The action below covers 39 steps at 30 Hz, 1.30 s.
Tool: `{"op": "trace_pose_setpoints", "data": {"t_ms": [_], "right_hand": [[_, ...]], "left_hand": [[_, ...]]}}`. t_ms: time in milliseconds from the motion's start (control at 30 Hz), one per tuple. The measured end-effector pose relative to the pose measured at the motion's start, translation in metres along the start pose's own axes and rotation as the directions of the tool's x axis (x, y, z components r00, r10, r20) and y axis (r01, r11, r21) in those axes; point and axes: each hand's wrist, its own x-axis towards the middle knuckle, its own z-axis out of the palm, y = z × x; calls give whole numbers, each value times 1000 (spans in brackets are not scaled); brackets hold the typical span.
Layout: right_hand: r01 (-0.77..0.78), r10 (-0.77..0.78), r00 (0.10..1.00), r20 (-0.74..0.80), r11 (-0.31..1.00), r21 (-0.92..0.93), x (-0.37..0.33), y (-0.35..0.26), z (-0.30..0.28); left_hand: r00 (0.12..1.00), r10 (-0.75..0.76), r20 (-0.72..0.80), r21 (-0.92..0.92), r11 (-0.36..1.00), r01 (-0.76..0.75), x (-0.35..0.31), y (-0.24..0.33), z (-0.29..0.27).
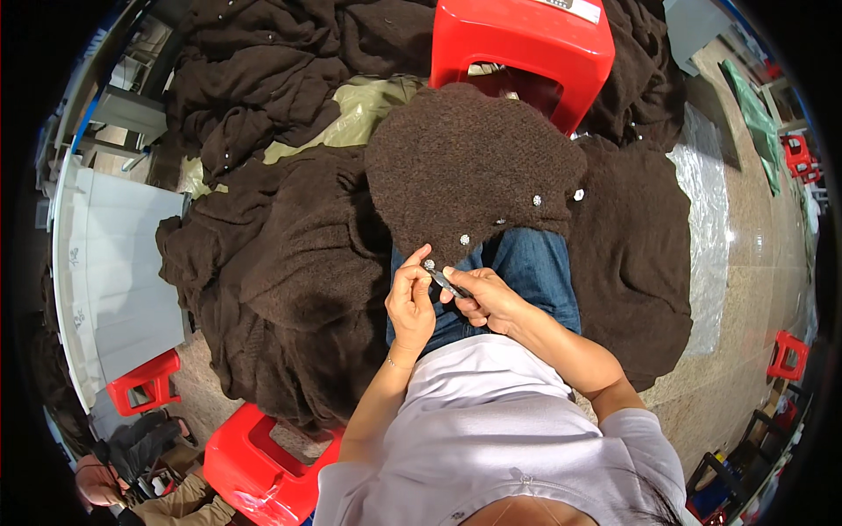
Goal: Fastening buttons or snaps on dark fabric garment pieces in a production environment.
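Strong light over the middle, and the white shirt (509, 430) catches it brightest, soft shadows along its folds. Brown cloth (474, 162) in front shows crisp knit, but the brown piles (289, 237) to the left sink nearly black. Glare on the right, off floor (745, 263) and plastic sheet (702, 228)! Far left, the white bin (132, 254) bows; black rings everything.

From my end I cannot identify the small, slim, dark hand tool (449, 283): the right hand (488, 299) covers its rear part, beside the near corner of the dark brown knitted garment (474, 158). Beyond that garment, which partly hides it, the glossy red plastic stool (526, 44) leaves my upper edge; well to the garment's lower left, light brown trouser legs (180, 505) are cut off below.
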Motion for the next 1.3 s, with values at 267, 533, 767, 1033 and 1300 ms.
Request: {"op": "trace_pose_setpoints", "data": {"t_ms": [267,533,767,1033,1300], "right_hand": [[43,-42,999,-10,998,38,3,2,2],[-28,28,998,48,1000,4,3,0,1],[-3,3,999,45,1000,11,3,1,1],[34,-34,999,23,999,3,1,2,1],[51,-51,999,-8,999,7,2,2,2]], "left_hand": [[1000,-8,4,-34,999,9,0,-1,-1],[998,-56,-16,-93,994,55,0,-2,-1],[1000,-13,-26,-71,997,11,1,-3,0],[999,-40,-19,-95,995,38,0,-2,-1],[999,42,-16,-54,998,-43,0,-5,-1]]}}
